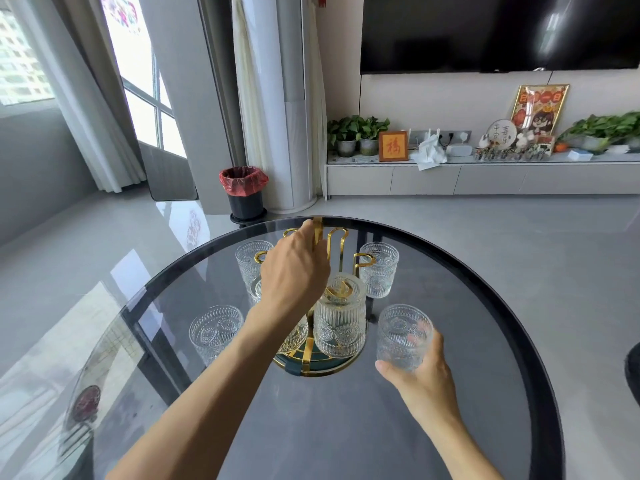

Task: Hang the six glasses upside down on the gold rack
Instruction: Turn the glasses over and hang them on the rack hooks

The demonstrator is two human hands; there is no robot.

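Observation:
The gold rack (337, 237) stands mid-table on a round green and gold base (313, 367). My left hand (294, 271) reaches over it and grips its top handle. One embossed glass (341, 320) hangs upside down on a front arm; a second one (294, 336) shows partly behind my left wrist. My right hand (420, 375) is shut on an upright glass (403, 336) to the right of the rack. Upright glasses also stand at the front left (214, 332), back left (251, 261) and back right (379, 268).
All of it rests on a round dark glass table (433, 427) with a black rim. Beyond the far edge are a bin with a red bag (244, 192), a white column (277, 98) and a low cabinet (485, 178) under a wall TV.

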